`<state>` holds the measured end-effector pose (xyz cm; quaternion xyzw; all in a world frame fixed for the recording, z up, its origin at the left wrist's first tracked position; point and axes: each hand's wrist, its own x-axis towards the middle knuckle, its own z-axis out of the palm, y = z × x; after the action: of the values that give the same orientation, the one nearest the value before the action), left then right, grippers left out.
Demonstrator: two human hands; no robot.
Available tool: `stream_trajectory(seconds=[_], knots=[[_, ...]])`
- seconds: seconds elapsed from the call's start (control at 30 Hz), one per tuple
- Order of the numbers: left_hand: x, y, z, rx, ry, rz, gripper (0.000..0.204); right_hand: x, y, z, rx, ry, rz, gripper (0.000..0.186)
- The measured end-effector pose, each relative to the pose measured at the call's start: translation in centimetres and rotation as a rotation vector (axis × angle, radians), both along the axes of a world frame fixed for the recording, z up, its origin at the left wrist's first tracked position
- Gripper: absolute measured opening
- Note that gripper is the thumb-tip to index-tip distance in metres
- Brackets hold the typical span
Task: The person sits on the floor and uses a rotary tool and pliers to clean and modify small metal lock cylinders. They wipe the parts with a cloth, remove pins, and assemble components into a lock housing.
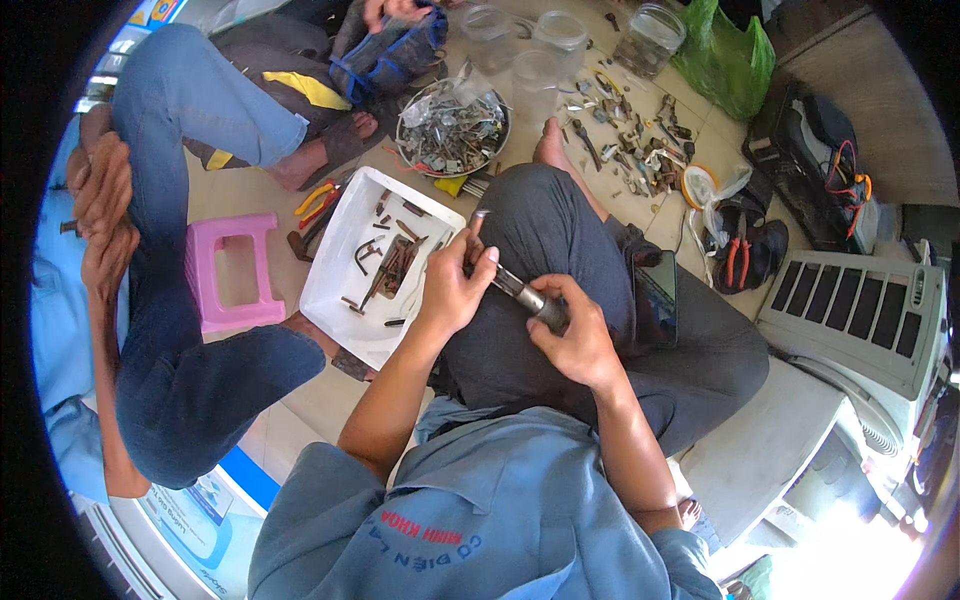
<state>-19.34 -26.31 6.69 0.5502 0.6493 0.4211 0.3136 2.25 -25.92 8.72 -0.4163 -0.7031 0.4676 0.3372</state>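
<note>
My left hand (pixel 458 285) is closed around a small copper-coloured metal piece (pixel 474 226) at the upper end of a steel cylindrical tool (pixel 516 289), above my bent right knee. My right hand (pixel 572 338) is closed around the darker, thicker lower end (pixel 549 314) of that tool. Just left of my hands, a white plastic box (pixel 325 280) holds several rusty and dark metal pieces (pixel 396 265). A phone or similar flat dark device (pixel 655 300) lies on my leg to the right.
People (pixel 150 260) work at the left and top, near a pink stool (pixel 200 290) and pliers (pixel 315 200). A bowl of parts (pixel 450 125), tubs (pixel 560 35), scattered tools (pixel 630 130), a green bag (pixel 725 60), a black case (pixel 800 170) and an air-conditioning unit (pixel 850 300) surround me.
</note>
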Motion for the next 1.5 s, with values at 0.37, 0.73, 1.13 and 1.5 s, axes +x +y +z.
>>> stream_trajectory(seconds=[0.37,0.73,1.13,1.5], knots=[[0.1,-2.8,6.1,-0.048,0.186,-0.115,0.017,-2.5,-1.0,2.2,0.097,-0.137,-0.211,0.029],[1.5,-2.9,6.1,-0.143,0.427,-0.052,0.012,-3.8,-0.4,5.9,0.036,-0.391,-0.101,0.028],[0.9,-2.7,4.8,-0.095,0.332,-0.019,0.014,-3.5,-0.3,7.9,0.095,-0.597,-0.043,0.035],[-0.1,-2.9,5.3,-0.181,0.264,-0.068,0.016,-2.9,0.2,8.8,0.237,-0.298,0.019,0.041]])
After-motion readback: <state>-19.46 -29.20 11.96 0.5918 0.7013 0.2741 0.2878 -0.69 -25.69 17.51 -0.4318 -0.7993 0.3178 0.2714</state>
